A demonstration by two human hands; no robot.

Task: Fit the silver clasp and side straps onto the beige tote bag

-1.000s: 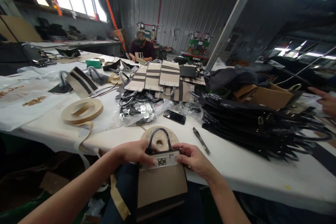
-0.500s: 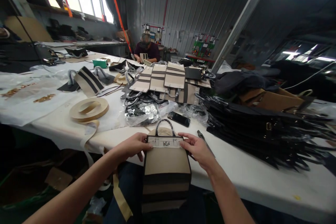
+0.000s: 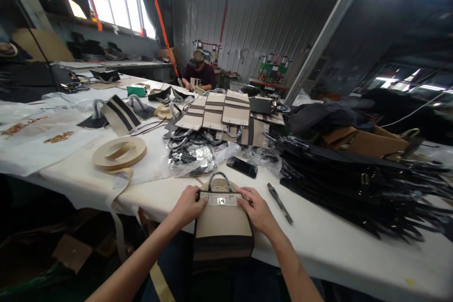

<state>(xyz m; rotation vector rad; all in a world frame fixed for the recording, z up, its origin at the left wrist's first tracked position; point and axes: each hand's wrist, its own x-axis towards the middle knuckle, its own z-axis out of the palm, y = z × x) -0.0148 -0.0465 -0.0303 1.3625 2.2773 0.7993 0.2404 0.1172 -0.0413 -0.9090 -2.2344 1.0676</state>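
Both hands are pinching the beige handbag [image 3: 222, 224] at the near table [image 3: 336, 245] edge: left hand [image 3: 187, 205], right hand [image 3: 255, 207]; its bottom is disappearing into shadow.

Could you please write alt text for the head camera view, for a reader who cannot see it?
Two bare hands, left hand and right hand, hold a beige handbag by its top corners at the edge of a white table. A phone, a tape roll and stacked black bags lie beyond.

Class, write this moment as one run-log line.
left hand: holds handbag top | right hand: holds other corner | phone, tool on table
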